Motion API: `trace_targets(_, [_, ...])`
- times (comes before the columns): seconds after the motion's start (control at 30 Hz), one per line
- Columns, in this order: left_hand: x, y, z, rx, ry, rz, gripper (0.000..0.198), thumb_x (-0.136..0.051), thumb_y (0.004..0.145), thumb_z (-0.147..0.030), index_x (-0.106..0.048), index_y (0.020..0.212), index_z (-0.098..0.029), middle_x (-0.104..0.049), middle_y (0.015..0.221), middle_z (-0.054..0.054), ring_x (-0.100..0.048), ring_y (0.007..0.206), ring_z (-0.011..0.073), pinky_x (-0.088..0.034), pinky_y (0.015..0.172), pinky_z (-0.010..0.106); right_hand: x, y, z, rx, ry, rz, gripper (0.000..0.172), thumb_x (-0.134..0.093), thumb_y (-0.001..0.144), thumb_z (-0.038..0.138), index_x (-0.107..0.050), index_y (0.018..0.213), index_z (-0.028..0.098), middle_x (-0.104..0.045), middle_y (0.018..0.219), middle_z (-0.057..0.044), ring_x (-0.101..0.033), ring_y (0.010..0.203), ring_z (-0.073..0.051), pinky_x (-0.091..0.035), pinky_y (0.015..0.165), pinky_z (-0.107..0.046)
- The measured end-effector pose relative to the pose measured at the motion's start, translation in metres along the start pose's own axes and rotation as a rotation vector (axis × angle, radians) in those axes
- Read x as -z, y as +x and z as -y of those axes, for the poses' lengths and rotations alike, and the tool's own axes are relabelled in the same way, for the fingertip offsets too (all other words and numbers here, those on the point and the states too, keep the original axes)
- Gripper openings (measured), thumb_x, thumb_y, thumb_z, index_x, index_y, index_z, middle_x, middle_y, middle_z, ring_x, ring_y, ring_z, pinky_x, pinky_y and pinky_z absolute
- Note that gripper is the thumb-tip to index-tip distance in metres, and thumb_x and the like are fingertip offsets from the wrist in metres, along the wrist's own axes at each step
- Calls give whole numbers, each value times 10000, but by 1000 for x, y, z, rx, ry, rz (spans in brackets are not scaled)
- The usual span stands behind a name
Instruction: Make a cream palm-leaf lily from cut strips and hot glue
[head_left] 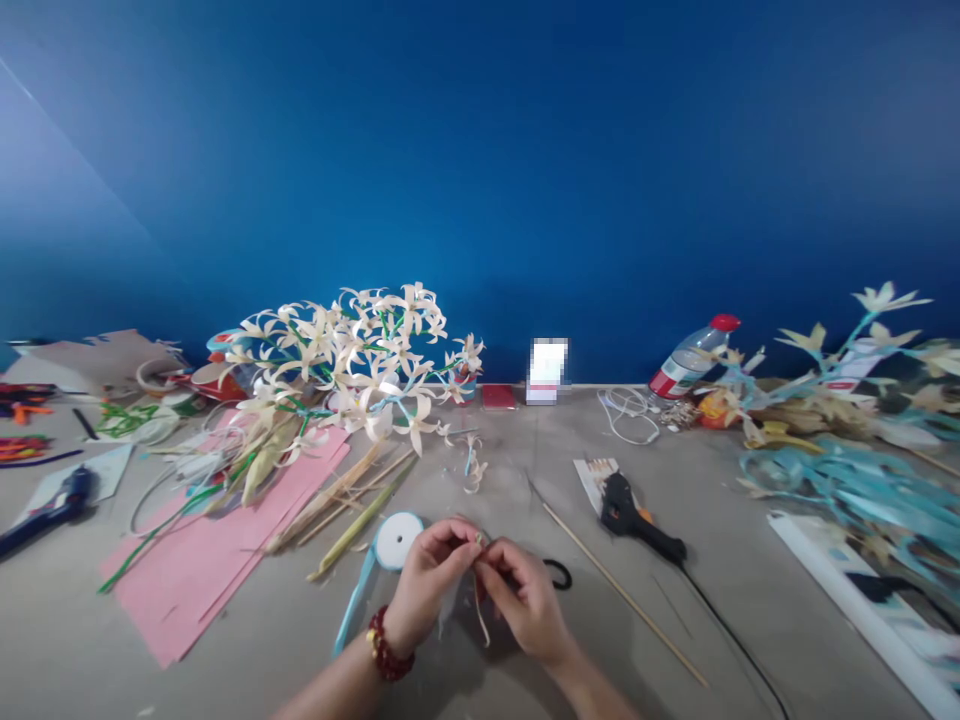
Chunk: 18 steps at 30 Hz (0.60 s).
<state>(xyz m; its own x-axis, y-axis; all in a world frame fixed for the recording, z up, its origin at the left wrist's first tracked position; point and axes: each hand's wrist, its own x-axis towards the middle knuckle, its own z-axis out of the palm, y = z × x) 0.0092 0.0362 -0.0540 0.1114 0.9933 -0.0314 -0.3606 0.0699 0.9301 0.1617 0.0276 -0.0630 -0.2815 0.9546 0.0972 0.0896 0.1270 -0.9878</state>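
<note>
Both of my hands meet low in the middle of the table. My left hand (pixel 430 578), with a red bead bracelet on its wrist, pinches a small pale strip (pixel 480 600) at its fingertips. My right hand (pixel 523 597) pinches the same strip from the other side; a thin piece of it hangs down between the hands. A roll of light blue ribbon (pixel 396 540) lies just left of my left hand. Black scissor handles (pixel 559 574) show behind my right hand.
A bunch of cream paper flowers (pixel 352 360) lies over pink paper sheets (pixel 217 550) at the left. A black glue gun (pixel 634 515) with its cord, a long wooden skewer (pixel 622 595), a plastic bottle (pixel 694 358) and teal ribbon flowers (pixel 847 480) lie at the right.
</note>
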Motion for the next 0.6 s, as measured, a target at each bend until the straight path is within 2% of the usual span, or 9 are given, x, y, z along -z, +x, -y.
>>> trace_targets(0.1, [0,1,-1,19,23,-8,115,-769,759,-252,-733,810,-155,-691,820,44,-595,778,154,-465,760,265,8,3,1,44,-70,-84,279,-590,904,416,-602,745,187,-599,633,-5,-531,584,-138,-428,571,-240])
trace_targets(0.17, [-2,1,-2,57,11,10,180,-786,741,-269,-742,870,-152,-688,805,45,-590,748,151,-466,729,264,14,5,1,30,-19,-157,252,-624,877,436,-631,823,190,-624,707,-23,-552,636,-155,-446,589,-248])
trace_targets(0.23, [-3,1,-2,84,-19,49,291,-797,731,-274,-729,991,-163,-663,765,28,-570,701,134,-452,677,247,19,6,1,-6,72,-177,262,-647,856,454,-643,907,197,-625,758,-27,-550,646,-153,-447,572,-242])
trace_targets(0.37, [-5,2,-2,69,-67,116,479,-802,732,-248,-645,1183,-210,-626,737,-3,-562,696,119,-445,682,236,22,8,3,-103,236,-37,268,-672,835,460,-656,921,207,-584,720,0,-476,568,-115,-385,492,-212])
trace_targets(0.47, [-3,2,-2,70,-72,147,526,-800,737,-248,-609,1226,-217,-625,746,-2,-566,692,119,-440,668,233,22,10,8,-137,301,50,256,-713,801,444,-660,857,200,-585,723,2,-454,567,-108,-365,495,-213])
trace_targets(0.6, [-2,2,-4,136,-146,193,583,-815,718,-243,-589,1255,-210,-634,755,5,-584,695,124,-454,690,249,22,12,10,-167,395,88,289,-775,733,447,-636,744,194,-505,661,38,-406,541,-92,-321,495,-211])
